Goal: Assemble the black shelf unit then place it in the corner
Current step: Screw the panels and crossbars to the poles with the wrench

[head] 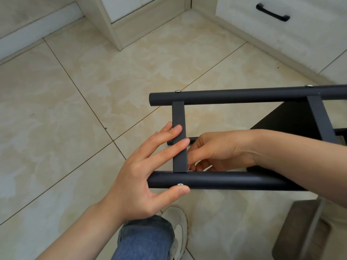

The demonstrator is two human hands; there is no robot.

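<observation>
The black shelf unit (244,94) lies on its side above the tiled floor, two round black tubes running left to right with flat crossbars between them. My left hand (148,169) holds the end of the near tube (225,182), thumb under it by a silver screw (180,184), straight fingers resting across the left crossbar (178,115). My right hand (219,149) reaches from the right behind that crossbar, its fingers curled near the joint with the near tube; what they hold is hidden. A black shelf panel (293,119) shows at the right.
Beige floor tiles (93,91) spread to the left and behind. White cabinets stand at the back, one drawer with a black handle (272,13) at upper right. My jeans-clad knee and white shoe (180,233) are below the frame. A grey stool-like object (304,231) sits at lower right.
</observation>
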